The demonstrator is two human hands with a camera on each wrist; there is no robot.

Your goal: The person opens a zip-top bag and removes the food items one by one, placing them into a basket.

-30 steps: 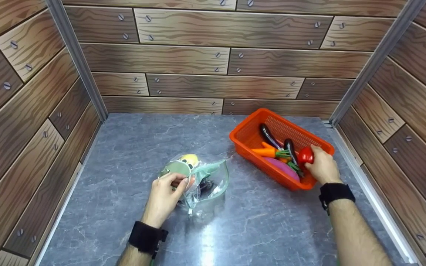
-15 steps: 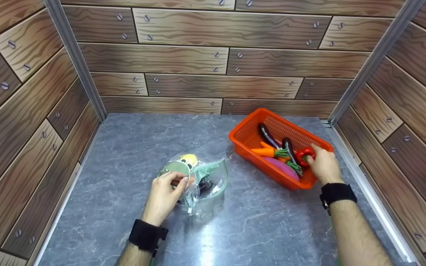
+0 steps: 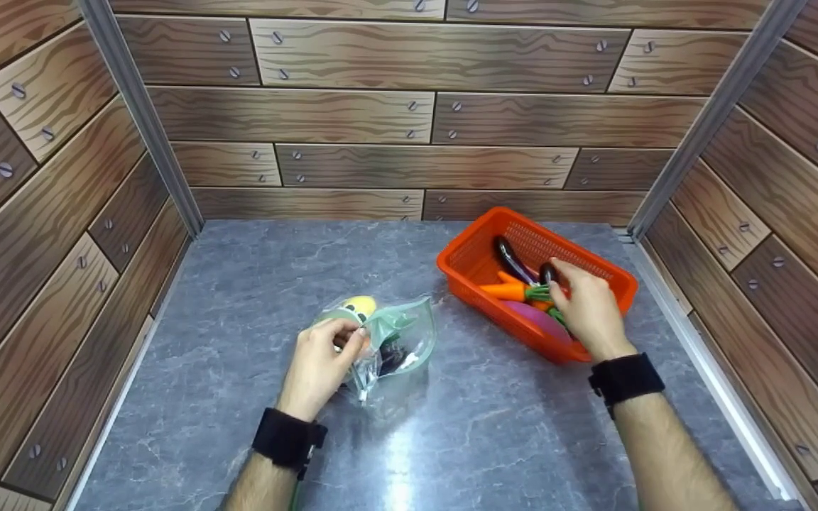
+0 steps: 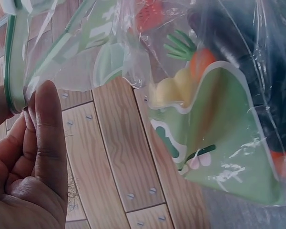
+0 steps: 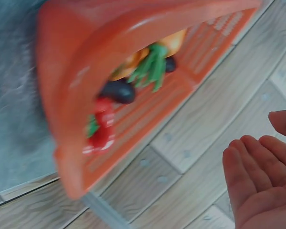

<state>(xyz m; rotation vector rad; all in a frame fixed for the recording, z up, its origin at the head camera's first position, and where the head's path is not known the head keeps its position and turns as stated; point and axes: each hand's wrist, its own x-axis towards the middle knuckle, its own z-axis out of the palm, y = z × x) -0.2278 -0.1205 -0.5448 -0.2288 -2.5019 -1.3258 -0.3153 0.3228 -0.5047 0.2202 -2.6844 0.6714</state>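
Observation:
My left hand (image 3: 320, 365) pinches the rim of a clear zip bag (image 3: 420, 330) between thumb and fingers. Through the plastic in the left wrist view show a small carrot (image 4: 201, 62), yellow rounded pieces (image 4: 174, 88) and a long dark object. Over the right part of an orange basket (image 3: 476, 309), my right hand (image 3: 590, 316) hovers with relaxed fingers and nothing visible between them. Nearest it are a dark eggplant (image 3: 547, 272) and carrots (image 3: 505, 291). A red bell pepper (image 5: 105, 126) lies in the basket; my hand mostly hides it in the head view.
Another eggplant (image 3: 510, 259) and a purple rounded thing (image 3: 531, 319) lie in the basket. Wood-print walls (image 3: 352, 113) enclose the grey marbled tabletop (image 3: 253, 284) at the back and both sides.
My right hand has let go of the red bell pepper in the basket and moved left toward the eggplant and carrots. My left hand still holds the bag's rim, nearly unmoved.

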